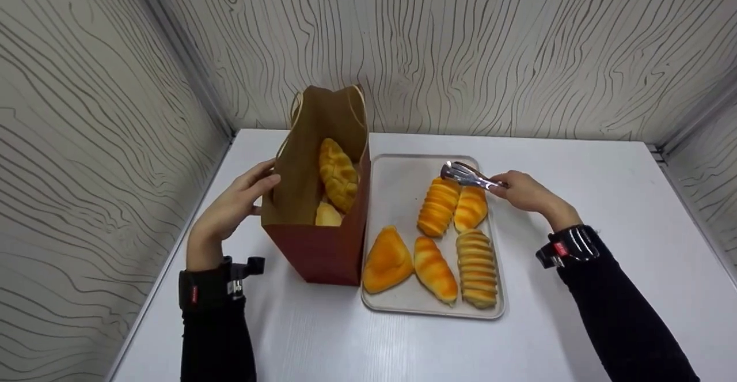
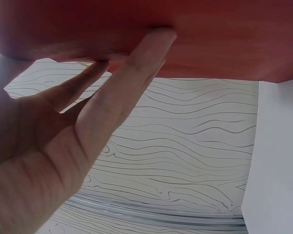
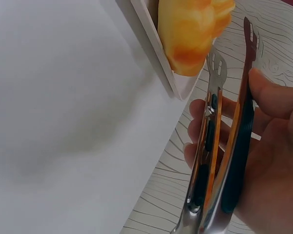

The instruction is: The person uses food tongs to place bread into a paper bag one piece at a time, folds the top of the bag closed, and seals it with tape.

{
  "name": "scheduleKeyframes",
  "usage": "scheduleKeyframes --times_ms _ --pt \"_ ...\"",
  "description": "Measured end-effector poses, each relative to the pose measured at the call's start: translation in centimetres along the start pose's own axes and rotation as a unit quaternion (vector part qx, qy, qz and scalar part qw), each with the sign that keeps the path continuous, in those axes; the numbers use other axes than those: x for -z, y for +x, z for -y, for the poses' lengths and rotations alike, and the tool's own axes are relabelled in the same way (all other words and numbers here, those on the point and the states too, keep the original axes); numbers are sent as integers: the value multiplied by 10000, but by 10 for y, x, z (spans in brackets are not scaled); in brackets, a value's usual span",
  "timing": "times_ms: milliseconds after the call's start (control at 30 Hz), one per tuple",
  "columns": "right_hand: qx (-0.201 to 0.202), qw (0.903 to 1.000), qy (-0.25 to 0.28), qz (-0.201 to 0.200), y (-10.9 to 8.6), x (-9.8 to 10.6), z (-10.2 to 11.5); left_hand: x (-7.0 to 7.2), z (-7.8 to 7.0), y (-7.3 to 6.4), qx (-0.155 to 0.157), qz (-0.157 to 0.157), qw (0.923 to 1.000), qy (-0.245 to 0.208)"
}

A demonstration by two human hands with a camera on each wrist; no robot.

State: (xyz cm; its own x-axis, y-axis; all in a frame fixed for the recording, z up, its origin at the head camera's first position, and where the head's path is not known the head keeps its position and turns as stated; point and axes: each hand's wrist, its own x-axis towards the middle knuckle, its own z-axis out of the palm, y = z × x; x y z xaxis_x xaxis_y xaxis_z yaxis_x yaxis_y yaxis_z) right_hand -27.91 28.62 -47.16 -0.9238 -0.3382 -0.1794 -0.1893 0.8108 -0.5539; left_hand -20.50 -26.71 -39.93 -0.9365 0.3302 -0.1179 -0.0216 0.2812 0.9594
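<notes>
My left hand (image 1: 230, 206) touches the left side of a tall red paper bag (image 1: 316, 249), its fingertips against the red outside in the left wrist view. Inside the bag's brown interior lie a braided bread (image 1: 338, 174) and a paler piece (image 1: 328, 215), partly hidden. My right hand (image 1: 524, 191) grips metal serving tongs (image 1: 467, 176) by their dark-padded handles. The tongs' arms stand slightly apart with no bread between them in the right wrist view. In the head view, their tips overlap the far ends of a ridged bread (image 1: 437, 208) and a smaller bun (image 1: 471, 209).
A pale tray (image 1: 403, 169) lies right beside the bag. Along its near half sit a triangular bread (image 1: 388, 261), an oval roll (image 1: 436, 269) and a long ridged loaf (image 1: 477, 269). Patterned walls (image 1: 460, 53) enclose the white table (image 1: 576, 186) at back and sides.
</notes>
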Motion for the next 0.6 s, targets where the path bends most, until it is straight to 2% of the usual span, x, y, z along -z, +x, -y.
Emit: scheduleKeyframes --times_ms 167,600 --pt "219 9990 -378 -57 1 2 5 0 0 0 24 -7 10000 -5" --pt "62 9973 -648 355 11 5 17 -1 -1 1 -26 30 10000 -13"
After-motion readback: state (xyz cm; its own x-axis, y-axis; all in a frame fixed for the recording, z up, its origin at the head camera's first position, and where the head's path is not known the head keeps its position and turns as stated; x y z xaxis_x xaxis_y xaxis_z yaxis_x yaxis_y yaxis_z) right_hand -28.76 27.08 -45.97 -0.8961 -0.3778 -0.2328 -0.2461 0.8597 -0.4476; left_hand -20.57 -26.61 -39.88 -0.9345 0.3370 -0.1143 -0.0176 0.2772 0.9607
